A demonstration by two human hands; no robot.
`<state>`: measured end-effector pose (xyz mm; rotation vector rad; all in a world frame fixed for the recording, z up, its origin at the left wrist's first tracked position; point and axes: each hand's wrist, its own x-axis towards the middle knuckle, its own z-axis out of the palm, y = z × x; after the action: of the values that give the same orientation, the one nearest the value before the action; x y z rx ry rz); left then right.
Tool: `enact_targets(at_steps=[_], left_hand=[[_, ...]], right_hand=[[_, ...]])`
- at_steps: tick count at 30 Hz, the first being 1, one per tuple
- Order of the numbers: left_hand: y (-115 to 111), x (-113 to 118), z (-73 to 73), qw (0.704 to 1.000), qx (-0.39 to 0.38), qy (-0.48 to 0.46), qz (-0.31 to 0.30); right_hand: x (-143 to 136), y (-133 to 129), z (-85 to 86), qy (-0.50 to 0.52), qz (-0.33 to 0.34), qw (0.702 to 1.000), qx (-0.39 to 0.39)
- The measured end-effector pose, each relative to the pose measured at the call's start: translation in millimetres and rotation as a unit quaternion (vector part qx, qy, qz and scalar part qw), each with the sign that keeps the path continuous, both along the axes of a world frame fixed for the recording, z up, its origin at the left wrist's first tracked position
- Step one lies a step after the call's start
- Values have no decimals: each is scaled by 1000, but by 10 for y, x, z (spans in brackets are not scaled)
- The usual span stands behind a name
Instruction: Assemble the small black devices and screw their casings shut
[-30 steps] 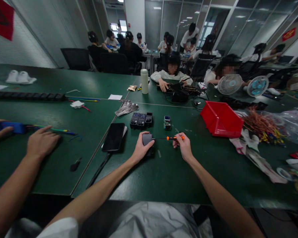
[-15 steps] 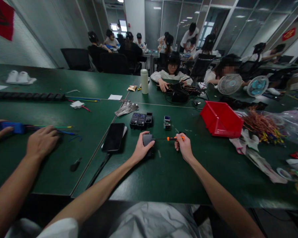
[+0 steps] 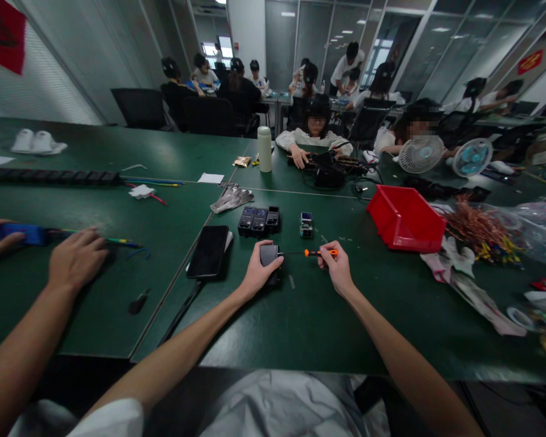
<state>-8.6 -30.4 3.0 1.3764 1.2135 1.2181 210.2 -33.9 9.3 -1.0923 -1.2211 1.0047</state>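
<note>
My left hand [image 3: 258,269] is wrapped round a small dark grey box-shaped device [image 3: 269,255], thumb across its front. In my right hand [image 3: 337,267] is an orange-and-black screwdriver [image 3: 321,252], pinched by the handle. Its thin shaft runs level to the left, and the tip meets the device's right side; the screw itself is too small to make out. Beyond my hands, several black modules [image 3: 258,221] stand side by side, and a small module with a lit-looking face [image 3: 306,224] lies to their right. A black phone-like screen [image 3: 208,252] lies left of my left hand.
A red bin [image 3: 407,218] stands at the right, beside copper wires [image 3: 480,227] and gloves [image 3: 464,285]. A pale bottle [image 3: 264,150] and a grey glove [image 3: 232,199] are farther back. At left, a co-worker's hands [image 3: 76,258] handle a blue tool [image 3: 25,234] and wires.
The device and the screwdriver tip have shifted very slightly left. My right fingers have changed their hold on the screwdriver handle. The co-worker's fingers at left moved a little.
</note>
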Motion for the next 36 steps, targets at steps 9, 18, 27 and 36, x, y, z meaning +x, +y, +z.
enact_targets(at_steps=[9,18,27,36], left_hand=[[15,-1,-18,1000,15,19,4],[-11,7,28,999,17,32,-7],[-24,15,27,999,23,28,-8],[29,6,-22,1000,6,4,8]], right_hand=[[29,12,-7,-11,12,1000,20],[48,14,-5,-30,-6,1000,-4],[49,17,22,-44,-34,998,9],[63,32,28,-33,8,999,30]])
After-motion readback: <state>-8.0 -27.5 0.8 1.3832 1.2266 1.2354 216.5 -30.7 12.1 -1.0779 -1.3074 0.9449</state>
